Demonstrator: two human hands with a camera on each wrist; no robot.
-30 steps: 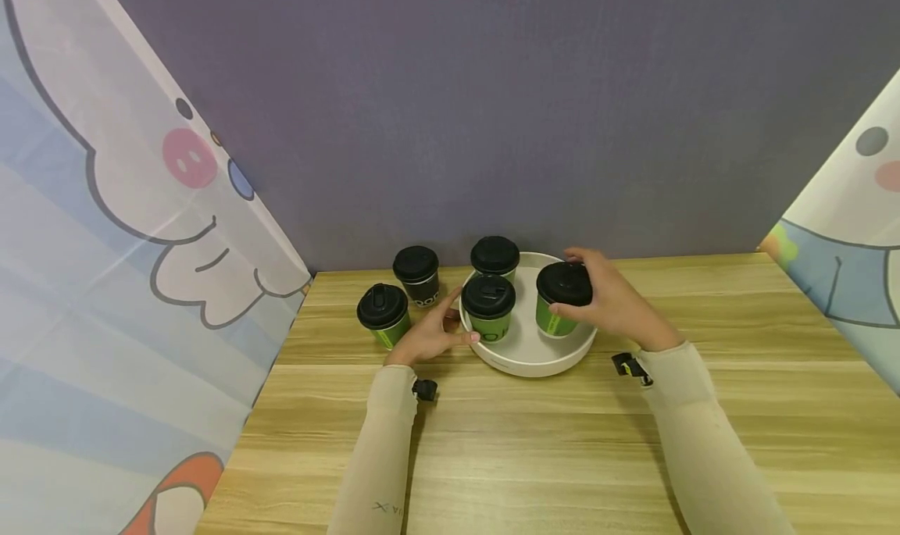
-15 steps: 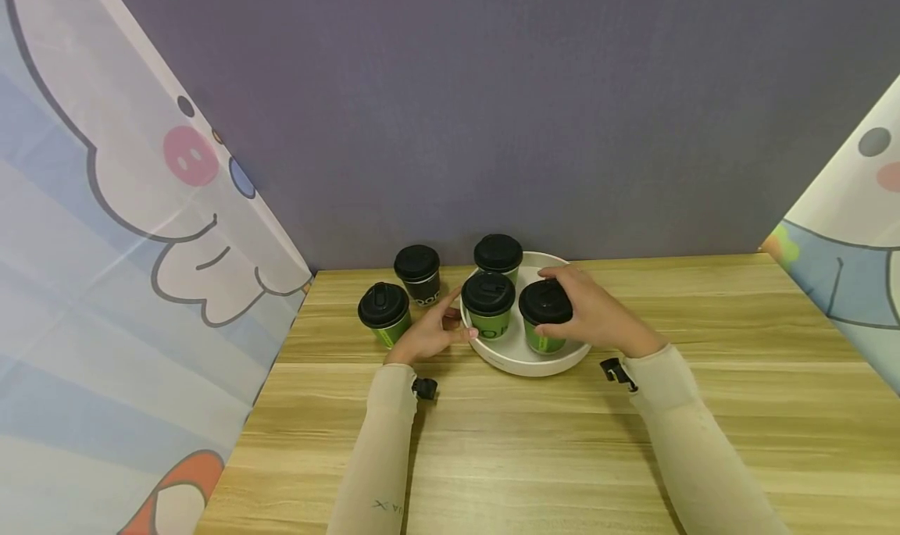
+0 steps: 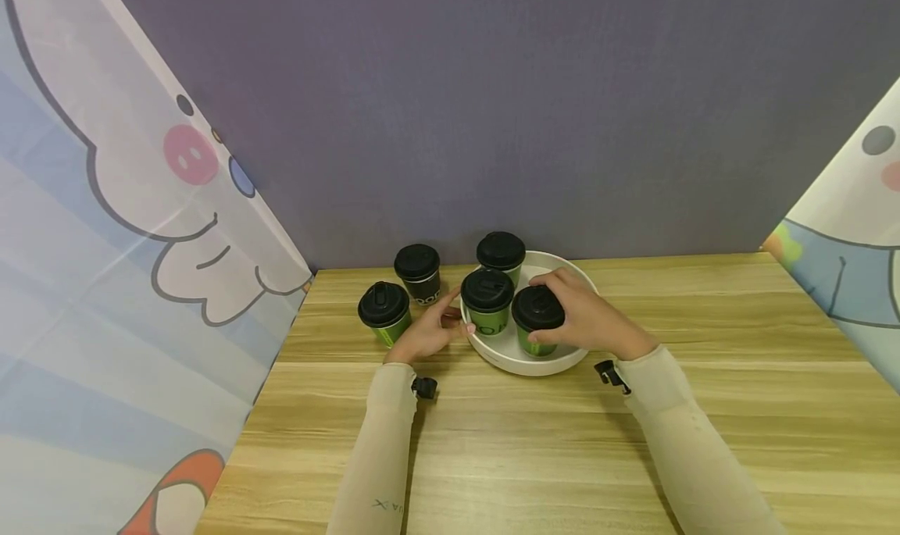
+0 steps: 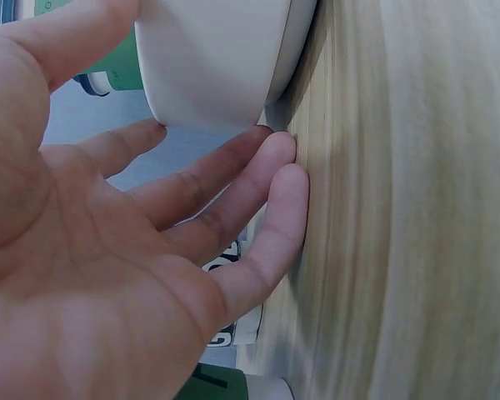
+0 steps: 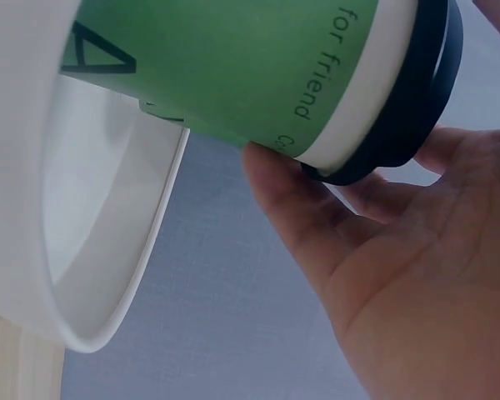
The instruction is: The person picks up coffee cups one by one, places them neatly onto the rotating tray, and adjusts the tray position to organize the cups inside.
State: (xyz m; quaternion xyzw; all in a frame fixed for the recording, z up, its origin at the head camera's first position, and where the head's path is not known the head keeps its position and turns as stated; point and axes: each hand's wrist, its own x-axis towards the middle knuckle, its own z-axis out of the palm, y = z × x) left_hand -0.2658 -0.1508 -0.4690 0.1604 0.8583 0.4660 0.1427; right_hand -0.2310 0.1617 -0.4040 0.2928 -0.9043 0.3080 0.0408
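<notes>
My right hand [image 3: 589,314] grips a green paper coffee cup [image 3: 537,340] with a black lid, upright within the round white tray [image 3: 529,365]. In the right wrist view the cup [image 5: 225,67] appears up close, with the fingers around its upper part just below the lid. Another green cup [image 3: 488,319] stands beside it in the tray, and a third lidded cup [image 3: 501,252] is behind. My left hand [image 3: 430,336] rests at the tray's left side. Its fingers are loosely bent against the tray's outer wall [image 4: 212,62] and the table in the left wrist view.
Left of the tray, on the wooden table [image 3: 492,449], stand a green lidded cup [image 3: 390,332] and a black lidded cup [image 3: 422,287]. A grey panel [image 3: 520,113] rises behind the table. Printed cartoon curtains [image 3: 126,285] hang at both sides.
My right hand has moved the green cup left and slightly toward me, close beside the front cup in the tray. My left hand stays at the tray's side.
</notes>
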